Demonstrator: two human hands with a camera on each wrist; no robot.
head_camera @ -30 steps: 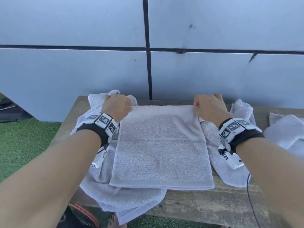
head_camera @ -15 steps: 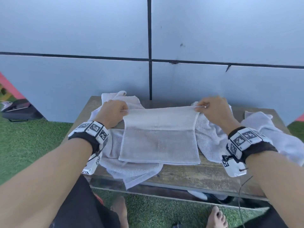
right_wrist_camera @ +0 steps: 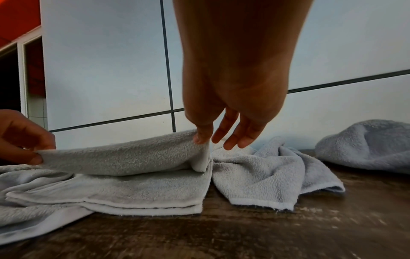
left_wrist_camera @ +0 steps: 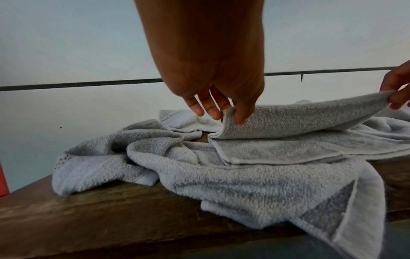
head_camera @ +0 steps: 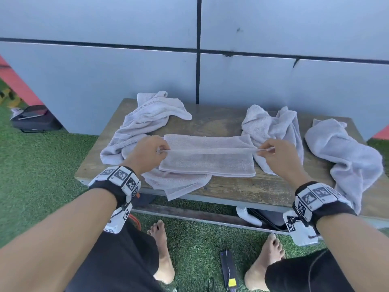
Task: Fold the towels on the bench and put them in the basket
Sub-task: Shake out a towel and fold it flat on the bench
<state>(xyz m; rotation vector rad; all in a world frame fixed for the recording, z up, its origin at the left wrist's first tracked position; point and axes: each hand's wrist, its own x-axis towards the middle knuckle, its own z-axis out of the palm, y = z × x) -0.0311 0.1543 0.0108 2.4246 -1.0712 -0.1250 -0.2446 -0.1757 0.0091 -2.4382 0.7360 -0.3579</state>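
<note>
A pale grey towel (head_camera: 207, 159) lies half folded in the middle of the wooden bench (head_camera: 221, 190). My left hand (head_camera: 150, 153) pinches its left far corner (left_wrist_camera: 228, 115) and my right hand (head_camera: 273, 153) pinches the right far corner (right_wrist_camera: 203, 154). Both corners are lifted over the lower layer, so the held edge (head_camera: 210, 151) runs taut between the hands. The other fingers of each hand hang loose. No basket shows in any view.
A crumpled towel (head_camera: 147, 119) lies at the bench's left, partly under the folded one. Two more crumpled towels (head_camera: 273, 127) (head_camera: 345, 152) lie at the right. A grey tiled wall (head_camera: 197, 70) stands behind. Bare feet and a dark device (head_camera: 228, 270) are on the green turf.
Both hands have lifted the towel's far edge and drawn it toward me over the lower half. The head camera has pulled back and tilted down, showing the whole bench and my feet.
</note>
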